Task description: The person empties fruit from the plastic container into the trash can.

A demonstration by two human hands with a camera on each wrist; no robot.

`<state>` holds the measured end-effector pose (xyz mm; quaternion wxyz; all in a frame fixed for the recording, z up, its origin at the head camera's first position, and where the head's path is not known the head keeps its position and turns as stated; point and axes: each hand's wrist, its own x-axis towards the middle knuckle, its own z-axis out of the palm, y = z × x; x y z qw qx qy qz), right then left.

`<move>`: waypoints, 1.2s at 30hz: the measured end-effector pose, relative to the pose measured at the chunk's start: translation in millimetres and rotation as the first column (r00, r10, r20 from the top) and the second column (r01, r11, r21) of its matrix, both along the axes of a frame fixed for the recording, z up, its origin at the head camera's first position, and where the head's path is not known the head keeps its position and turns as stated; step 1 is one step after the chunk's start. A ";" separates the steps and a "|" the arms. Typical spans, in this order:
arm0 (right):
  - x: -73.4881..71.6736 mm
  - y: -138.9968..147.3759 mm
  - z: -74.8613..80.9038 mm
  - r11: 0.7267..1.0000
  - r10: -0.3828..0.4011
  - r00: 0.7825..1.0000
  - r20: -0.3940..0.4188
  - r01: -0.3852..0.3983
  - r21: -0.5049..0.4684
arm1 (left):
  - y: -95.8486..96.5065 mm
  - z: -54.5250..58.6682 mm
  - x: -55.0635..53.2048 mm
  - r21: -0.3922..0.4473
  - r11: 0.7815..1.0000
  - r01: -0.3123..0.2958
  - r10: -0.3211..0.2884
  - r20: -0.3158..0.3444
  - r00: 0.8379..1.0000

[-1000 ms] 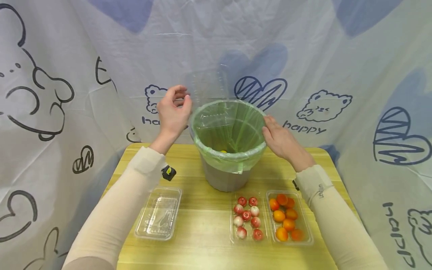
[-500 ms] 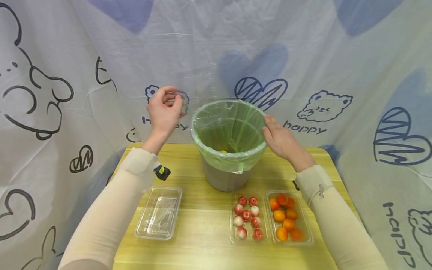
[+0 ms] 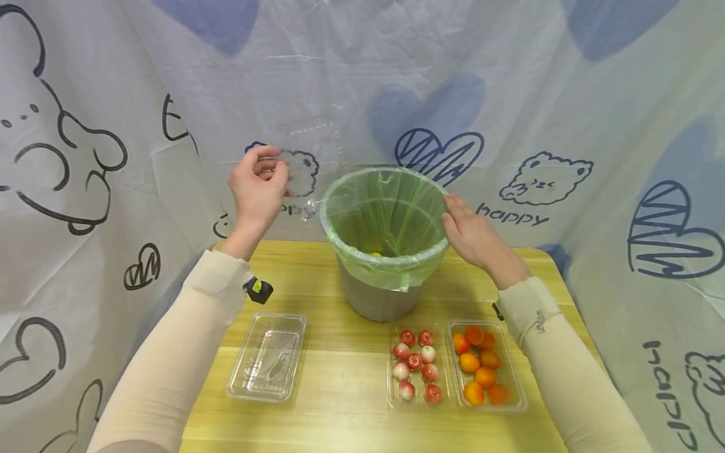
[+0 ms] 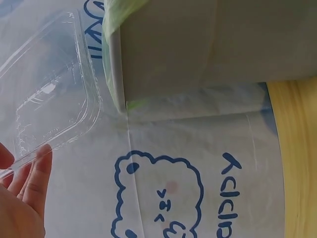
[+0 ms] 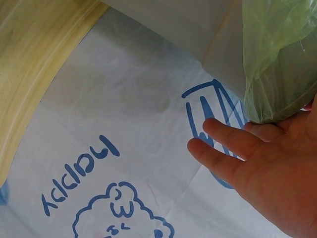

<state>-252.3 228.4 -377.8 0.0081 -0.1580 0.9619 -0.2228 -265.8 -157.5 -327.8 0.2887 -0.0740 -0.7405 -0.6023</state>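
My left hand is raised to the left of the bin and pinches the edge of a clear plastic container. In the left wrist view, that container is tilted beside the bin's rim. A grey bin stands on the table, lined with a green plastic bag folded over its rim. Something small and yellow shows inside the bag. My right hand rests against the bin's right rim, touching the bag. The right wrist view shows its outer fingers extended along the outside.
On the wooden table, a clear tray without fruit lies at left. Right of the middle sit a tray of small red-and-white fruit and a tray of orange fruit. A printed curtain surrounds the table.
My left hand has moved left, carrying the clear container from above the bin's opening to beside its left rim. The right hand stays at the rim.
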 end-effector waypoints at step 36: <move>-2.4 1.7 -2.3 1.000 0.010 1.000 0.006 -0.010 -0.019 | -50.6 -27.9 24.3 0.202 0.978 -0.051 0.031 0.102 0.994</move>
